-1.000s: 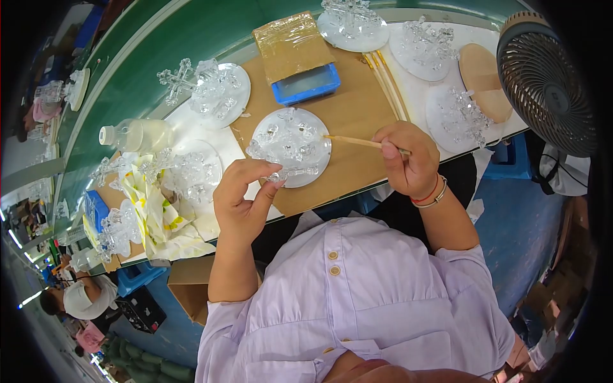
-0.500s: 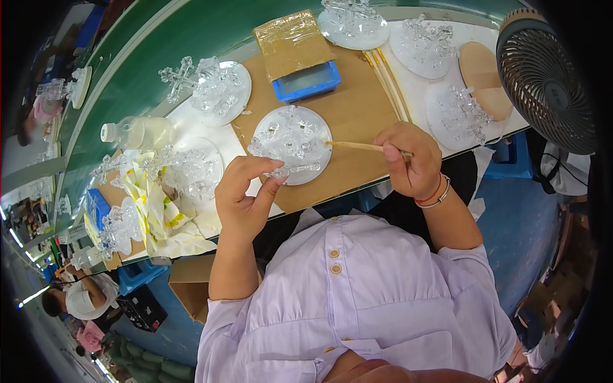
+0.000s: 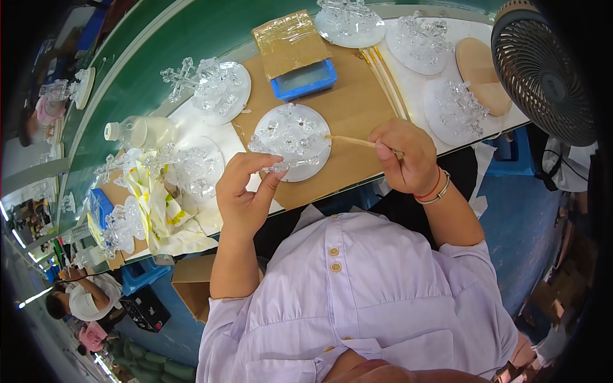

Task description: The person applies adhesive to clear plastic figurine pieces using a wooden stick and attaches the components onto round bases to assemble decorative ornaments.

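A round white disc (image 3: 317,170) bearing clear, crystal-like shapes lies in front of me on brown cardboard. Thumb and forefinger of my left hand (image 3: 246,191) pinch a clear elongated piece (image 3: 297,164) over the disc's near left edge. Whether that piece is fixed to the disc, I cannot tell. In my right hand (image 3: 407,156) is a thin wooden brush (image 3: 355,140), its tip pointing left at the disc's right side. The tip is too small to show whether it touches the clear shapes.
A blue tray (image 3: 306,93) partly under a cardboard flap (image 3: 290,45) stands behind the disc. Several spare brushes (image 3: 387,83) lie right of it. Similar ornaments (image 3: 220,92) surround the work spot. A bottle (image 3: 143,132) and crumpled wrapping (image 3: 159,204) lie left, a fan (image 3: 543,83) right.
My right hand has shifted slightly left and up with the brush. The left hand keeps its pinch on the clear piece. The whole view has shifted a little.
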### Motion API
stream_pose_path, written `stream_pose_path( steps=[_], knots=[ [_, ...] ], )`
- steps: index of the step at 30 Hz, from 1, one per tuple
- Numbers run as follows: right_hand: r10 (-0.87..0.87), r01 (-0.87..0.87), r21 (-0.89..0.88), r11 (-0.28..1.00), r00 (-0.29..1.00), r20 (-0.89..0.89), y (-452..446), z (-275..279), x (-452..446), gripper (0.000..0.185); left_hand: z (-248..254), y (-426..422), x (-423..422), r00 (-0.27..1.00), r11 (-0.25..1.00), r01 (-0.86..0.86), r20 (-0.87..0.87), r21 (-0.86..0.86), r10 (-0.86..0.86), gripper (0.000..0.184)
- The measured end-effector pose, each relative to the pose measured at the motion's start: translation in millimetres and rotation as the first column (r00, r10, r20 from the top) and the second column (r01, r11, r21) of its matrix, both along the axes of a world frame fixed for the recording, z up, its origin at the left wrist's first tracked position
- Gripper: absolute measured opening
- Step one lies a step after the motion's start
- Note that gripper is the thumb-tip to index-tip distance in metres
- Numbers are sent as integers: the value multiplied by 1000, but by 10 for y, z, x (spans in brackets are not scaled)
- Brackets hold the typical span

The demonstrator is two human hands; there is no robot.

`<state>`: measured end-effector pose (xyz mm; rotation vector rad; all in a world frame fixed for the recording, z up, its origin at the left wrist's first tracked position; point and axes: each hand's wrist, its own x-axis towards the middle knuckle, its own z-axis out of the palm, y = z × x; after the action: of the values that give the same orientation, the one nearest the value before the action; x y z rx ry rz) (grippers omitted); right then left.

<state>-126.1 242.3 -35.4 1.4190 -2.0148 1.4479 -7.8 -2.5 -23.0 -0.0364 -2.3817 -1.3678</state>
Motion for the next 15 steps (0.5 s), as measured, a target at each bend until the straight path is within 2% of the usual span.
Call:
stream_pose_path(
  steps=[4, 15],
  knots=[
    [29, -29, 15, 999, 1000, 6, 51, 19, 70, 6, -5, 18, 12, 1000, 1000, -20, 18, 22, 20, 20],
    [-58, 58, -3, 998, 989, -134, 125, -48, 120, 11, 4, 281, -44, 999, 998, -37, -39, -60, 34, 20]
  ],
)
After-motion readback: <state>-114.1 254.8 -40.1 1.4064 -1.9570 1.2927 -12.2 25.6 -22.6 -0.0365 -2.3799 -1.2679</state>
